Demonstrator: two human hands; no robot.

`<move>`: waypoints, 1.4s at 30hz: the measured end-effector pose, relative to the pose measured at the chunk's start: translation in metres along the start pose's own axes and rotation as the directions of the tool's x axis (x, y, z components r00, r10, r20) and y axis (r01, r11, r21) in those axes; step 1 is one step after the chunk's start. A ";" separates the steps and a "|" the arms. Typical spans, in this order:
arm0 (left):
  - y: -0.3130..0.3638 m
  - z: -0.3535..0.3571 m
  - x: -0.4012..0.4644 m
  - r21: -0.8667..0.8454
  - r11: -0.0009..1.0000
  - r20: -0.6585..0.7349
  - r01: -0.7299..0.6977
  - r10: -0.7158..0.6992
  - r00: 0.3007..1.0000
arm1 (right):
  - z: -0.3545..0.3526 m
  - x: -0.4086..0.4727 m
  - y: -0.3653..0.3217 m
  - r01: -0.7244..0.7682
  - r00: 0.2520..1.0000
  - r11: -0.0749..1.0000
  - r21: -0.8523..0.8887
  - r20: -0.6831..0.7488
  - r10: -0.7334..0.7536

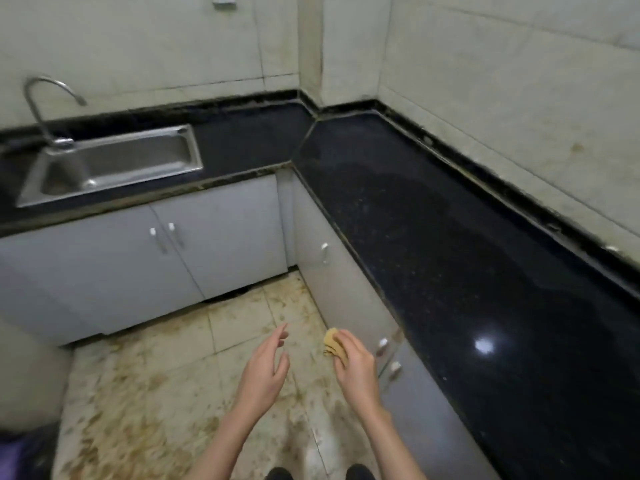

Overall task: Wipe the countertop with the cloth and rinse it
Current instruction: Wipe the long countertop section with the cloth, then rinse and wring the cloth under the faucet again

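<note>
Fingers [341, 341] of the right hand [356, 367] are bunched around a small yellow cloth [331, 342], held over the stained floor [166, 382] just beside the black countertop [450, 244]. Her left hand [265, 370] hangs loose-fingered and holds nothing. Off to the left, well apart, sits the steel sink [114, 164].

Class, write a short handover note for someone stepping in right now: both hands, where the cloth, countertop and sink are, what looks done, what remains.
Right hand: shut on the yellow cloth, held over the floor beside the cabinet, off the counter.
Left hand: open, empty.
Black countertop: to the right, with damp-looking streaks; whether wiping is complete cannot be told.
Sink with faucet: far left; no water visibly running.
Left: finish any wiping, then rinse the cloth at the sink.
</note>
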State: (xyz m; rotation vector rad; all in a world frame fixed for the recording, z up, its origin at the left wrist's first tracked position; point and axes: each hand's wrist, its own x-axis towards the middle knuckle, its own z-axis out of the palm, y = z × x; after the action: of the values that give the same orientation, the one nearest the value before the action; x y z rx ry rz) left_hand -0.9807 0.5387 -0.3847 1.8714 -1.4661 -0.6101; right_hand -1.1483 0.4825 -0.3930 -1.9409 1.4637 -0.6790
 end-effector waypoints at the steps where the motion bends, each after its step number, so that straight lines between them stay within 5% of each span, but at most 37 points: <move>1: -0.012 -0.013 0.001 -0.002 1.000 -0.027 0.028 -0.028 0.999 | 0.012 0.006 -0.011 0.014 1.000 1.000 0.007 0.023 -0.014; 12: -0.117 -0.094 0.038 -0.106 0.928 -0.259 0.356 -0.372 0.891 | 0.123 0.116 -0.097 0.233 0.925 0.972 0.023 0.303 -0.228; 28: -0.219 -0.223 0.219 -0.279 0.808 -0.511 0.519 -0.582 0.633 | 0.278 0.353 -0.263 0.508 0.673 0.847 0.156 0.542 -0.503; 42: -0.377 -0.413 0.396 -0.174 0.892 -0.407 0.416 -0.450 0.795 | 0.427 0.491 -0.431 0.470 0.775 0.865 0.175 0.387 -0.500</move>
State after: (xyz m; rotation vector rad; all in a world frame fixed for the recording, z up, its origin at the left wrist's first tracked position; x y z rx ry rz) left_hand -0.3384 0.3001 -0.3750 2.1271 -0.7117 -0.3984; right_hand -0.4357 0.1664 -0.3515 -2.2562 0.6619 -0.4654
